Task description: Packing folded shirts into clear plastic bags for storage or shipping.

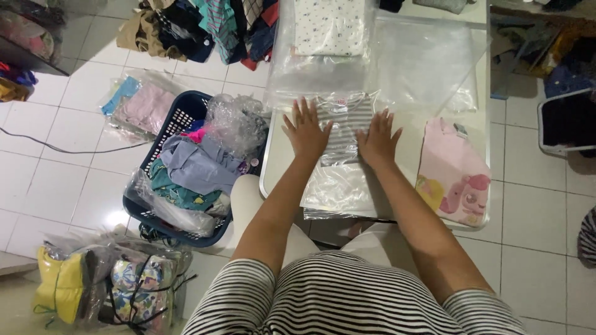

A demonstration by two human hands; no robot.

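Hands (pixel 341 133) press striped garment (pixel 343 127) between basket (pixel 180 118) and pink shirt (pixel 453 170).

A single head-worn camera looks steeply down from above the person's striped shirt (pixel 347 298), facing forward across the table (pixel 276 167). It sits close: forearms fill the lower middle. The table's near edge crosses mid-frame; its far edge runs out at the top. Tiled floor (pixel 540 217) shows on both sides, with a basket (pixel 186 118) by the table's left edge.

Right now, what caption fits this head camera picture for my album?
Both hands, left and right, flat on a striped garment in clear plastic.
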